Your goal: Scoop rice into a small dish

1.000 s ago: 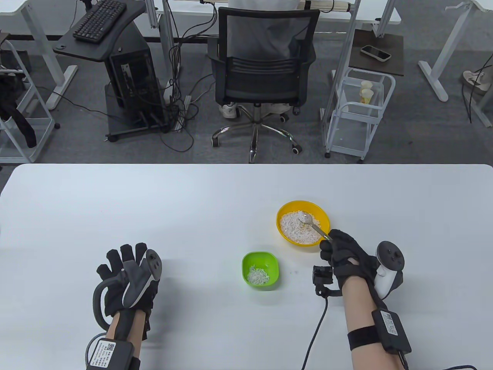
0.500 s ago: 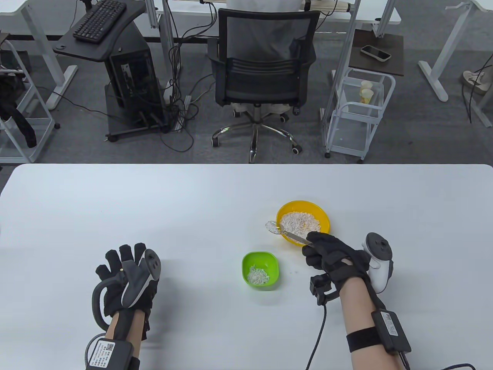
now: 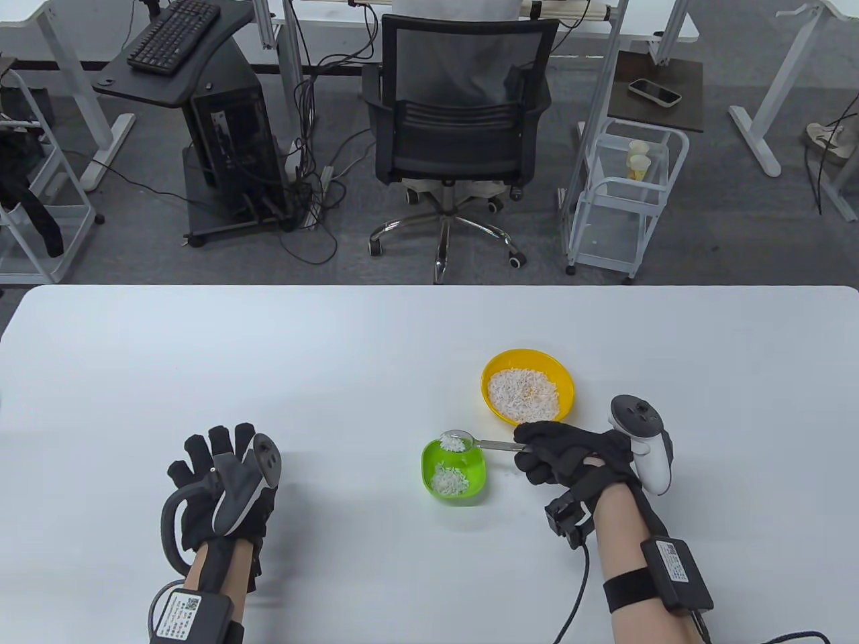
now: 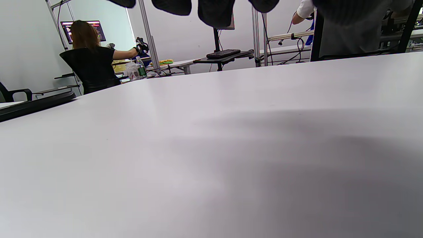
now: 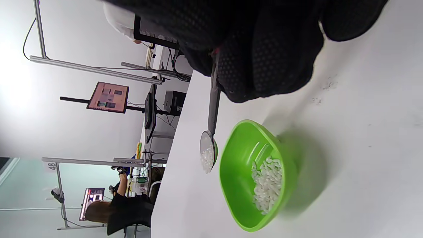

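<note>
White table point(image 3: 335, 349), office chairs and desks behind. Left hand point(image 3: 225, 486) flat on table at left, fingers spread, holding nothing; fingertips point(image 4: 214, 10) only just visible at top edge of left wrist view. Green small dish point(image 3: 454, 471) near centre-right, small heap of rice point(image 3: 449, 479) inside. Metal spoon point(image 3: 470, 442) loaded with rice, bowl above far rim of dish. Yellow bowl point(image 3: 528, 394) of rice just beyond. Right hand point(image 3: 570, 456) closed around spoon handle, at right of dish.
</note>
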The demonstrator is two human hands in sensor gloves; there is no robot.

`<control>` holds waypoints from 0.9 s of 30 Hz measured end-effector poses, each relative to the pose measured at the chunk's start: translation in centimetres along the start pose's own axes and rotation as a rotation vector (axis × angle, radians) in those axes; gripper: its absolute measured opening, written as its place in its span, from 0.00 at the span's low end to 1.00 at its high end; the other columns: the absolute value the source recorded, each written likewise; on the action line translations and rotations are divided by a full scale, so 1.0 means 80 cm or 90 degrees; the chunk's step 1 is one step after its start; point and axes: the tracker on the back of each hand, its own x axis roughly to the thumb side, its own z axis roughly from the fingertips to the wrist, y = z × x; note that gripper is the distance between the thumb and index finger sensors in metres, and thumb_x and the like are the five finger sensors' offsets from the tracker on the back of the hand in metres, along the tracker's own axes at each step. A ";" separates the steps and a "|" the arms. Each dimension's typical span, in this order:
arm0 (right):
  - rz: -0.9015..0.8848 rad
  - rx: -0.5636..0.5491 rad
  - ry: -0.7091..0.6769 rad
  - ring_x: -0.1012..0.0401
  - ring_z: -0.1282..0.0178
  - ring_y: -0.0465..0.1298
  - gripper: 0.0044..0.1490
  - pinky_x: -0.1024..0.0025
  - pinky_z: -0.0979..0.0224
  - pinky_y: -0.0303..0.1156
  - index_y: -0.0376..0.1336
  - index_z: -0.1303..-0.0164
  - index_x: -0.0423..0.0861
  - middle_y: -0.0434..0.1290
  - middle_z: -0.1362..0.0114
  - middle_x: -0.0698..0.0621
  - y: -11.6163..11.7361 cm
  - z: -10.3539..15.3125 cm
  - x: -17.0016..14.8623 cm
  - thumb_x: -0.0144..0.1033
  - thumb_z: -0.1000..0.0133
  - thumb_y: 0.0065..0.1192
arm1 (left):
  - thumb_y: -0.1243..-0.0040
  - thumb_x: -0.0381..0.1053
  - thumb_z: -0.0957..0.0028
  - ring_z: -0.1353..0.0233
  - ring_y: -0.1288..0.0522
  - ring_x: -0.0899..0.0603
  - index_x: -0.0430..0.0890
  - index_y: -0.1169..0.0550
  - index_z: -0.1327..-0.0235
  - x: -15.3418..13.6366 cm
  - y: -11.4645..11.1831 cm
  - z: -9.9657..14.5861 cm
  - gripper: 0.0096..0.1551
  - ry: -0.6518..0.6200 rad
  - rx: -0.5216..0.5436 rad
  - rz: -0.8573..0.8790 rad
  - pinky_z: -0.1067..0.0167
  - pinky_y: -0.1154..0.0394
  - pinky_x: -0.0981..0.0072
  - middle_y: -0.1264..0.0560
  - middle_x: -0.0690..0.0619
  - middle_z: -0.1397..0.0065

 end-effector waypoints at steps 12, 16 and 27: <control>0.069 -0.013 0.011 0.35 0.49 0.76 0.26 0.25 0.31 0.57 0.68 0.29 0.35 0.79 0.41 0.30 0.008 -0.002 0.002 0.18 0.39 0.60 | 0.52 0.71 0.50 0.10 0.50 0.42 0.66 0.48 0.20 0.003 -0.001 0.000 0.43 0.000 -0.001 -0.003 0.17 0.48 0.37 0.46 0.59 0.09; 0.081 -0.015 0.010 0.34 0.47 0.75 0.26 0.25 0.31 0.56 0.69 0.30 0.36 0.77 0.38 0.28 0.011 -0.002 0.003 0.18 0.39 0.60 | 0.52 0.72 0.50 0.10 0.50 0.42 0.66 0.48 0.20 0.003 -0.001 0.000 0.43 0.001 -0.002 -0.003 0.17 0.48 0.37 0.46 0.59 0.09; 0.103 -0.025 0.002 0.33 0.42 0.73 0.25 0.25 0.30 0.55 0.70 0.31 0.36 0.75 0.34 0.29 0.011 -0.005 0.002 0.18 0.40 0.60 | 0.52 0.72 0.50 0.10 0.50 0.42 0.66 0.48 0.20 0.004 -0.001 0.000 0.43 0.001 -0.003 -0.004 0.17 0.48 0.37 0.46 0.59 0.09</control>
